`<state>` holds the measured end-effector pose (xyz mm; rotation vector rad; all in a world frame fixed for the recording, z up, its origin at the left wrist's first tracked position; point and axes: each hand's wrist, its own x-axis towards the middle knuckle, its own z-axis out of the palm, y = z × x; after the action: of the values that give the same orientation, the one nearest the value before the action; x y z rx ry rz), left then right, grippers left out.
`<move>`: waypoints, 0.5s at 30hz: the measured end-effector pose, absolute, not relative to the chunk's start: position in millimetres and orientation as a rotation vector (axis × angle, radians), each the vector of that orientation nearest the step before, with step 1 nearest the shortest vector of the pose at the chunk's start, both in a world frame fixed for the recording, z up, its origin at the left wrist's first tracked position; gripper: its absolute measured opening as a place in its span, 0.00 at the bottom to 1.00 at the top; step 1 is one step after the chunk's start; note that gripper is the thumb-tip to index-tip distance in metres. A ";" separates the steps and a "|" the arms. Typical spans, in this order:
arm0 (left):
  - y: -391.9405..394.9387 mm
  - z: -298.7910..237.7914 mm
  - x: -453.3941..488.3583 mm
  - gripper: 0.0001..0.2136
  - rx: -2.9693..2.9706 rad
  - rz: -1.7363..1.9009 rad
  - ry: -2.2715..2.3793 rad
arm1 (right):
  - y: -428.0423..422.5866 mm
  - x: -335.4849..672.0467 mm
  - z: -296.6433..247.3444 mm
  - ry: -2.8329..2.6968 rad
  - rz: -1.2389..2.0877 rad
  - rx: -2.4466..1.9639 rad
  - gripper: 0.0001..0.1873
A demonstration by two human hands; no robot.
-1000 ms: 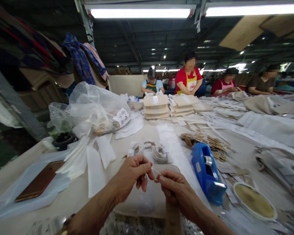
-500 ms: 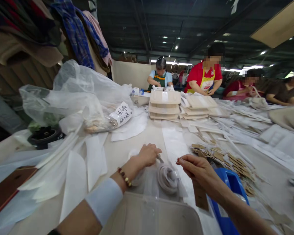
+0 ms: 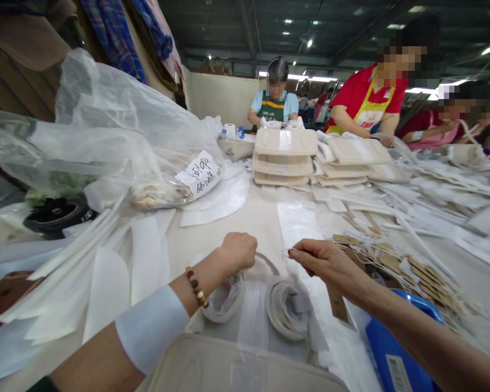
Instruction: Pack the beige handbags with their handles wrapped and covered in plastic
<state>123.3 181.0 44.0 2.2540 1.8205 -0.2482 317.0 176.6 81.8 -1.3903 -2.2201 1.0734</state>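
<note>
My left hand (image 3: 237,251) is a closed fist over two coiled white cord bundles (image 3: 286,307) on the beige table; what it grips is hidden under the fingers. My right hand (image 3: 323,260) is beside it, pinched on a thin thread (image 3: 288,251) at its fingertips, and a brown card tag (image 3: 338,305) hangs below its wrist. A bead bracelet (image 3: 196,285) and a white sleeve cover my left forearm. A pale flat pouch (image 3: 245,366) lies at the near edge.
Clear plastic bags (image 3: 106,136) with a handwritten label (image 3: 199,174) sit at left. White strips (image 3: 106,261) fan out beside them. Stacked beige pouches (image 3: 285,157) stand behind. Brown tags (image 3: 396,264) and a blue tape dispenser (image 3: 396,348) lie right. Other people (image 3: 275,103) work at the far side.
Both hands moved from close together near me out to the cord bundles. The view leaned forward and lower, so the table's far things appear nearer. The left hand closed over the cords.
</note>
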 end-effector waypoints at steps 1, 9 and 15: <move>178.9 46.7 121.6 0.08 2.221 -0.258 1.848 | 182.6 315.0 82.3 -2.288 0.978 -1.425 0.17; 145.8 63.7 155.9 0.14 2.186 -0.062 1.866 | 227.4 295.3 50.7 -2.579 0.867 -1.535 0.10; 140.1 24.7 174.5 0.12 2.041 0.026 1.838 | 237.4 282.3 24.2 -2.717 1.229 -1.514 0.04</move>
<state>174.5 140.1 24.7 2.0415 1.8385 0.0263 282.3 237.4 24.2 -1.5141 -2.7173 1.2286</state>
